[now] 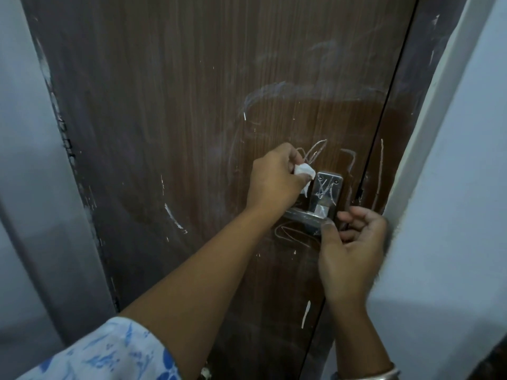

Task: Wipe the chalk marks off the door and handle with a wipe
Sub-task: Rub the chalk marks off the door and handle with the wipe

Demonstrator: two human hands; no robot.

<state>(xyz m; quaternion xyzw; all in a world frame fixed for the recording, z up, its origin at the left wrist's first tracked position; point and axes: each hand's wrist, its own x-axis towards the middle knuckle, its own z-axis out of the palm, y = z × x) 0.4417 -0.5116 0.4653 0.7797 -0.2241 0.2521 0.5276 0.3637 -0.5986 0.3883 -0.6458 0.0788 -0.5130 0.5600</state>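
Your left hand (274,179) pinches the crumpled white wipe (387,170) at the chalked steel handle (327,189); your right hand (352,248) grips the brown wooden door (164,105) steady.

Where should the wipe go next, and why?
Probably the left hand should slide the wipe a little right onto the handle plate: white chalk scribbles cover it, right beside the wipe, and the right hand holds the lever.

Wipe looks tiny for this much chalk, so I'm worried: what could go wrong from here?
The crumpled wipe in the left hand may load up and smear chalk; hazy streaks already show on the door. The right hand covers the handle end, so scribbles there might get missed.
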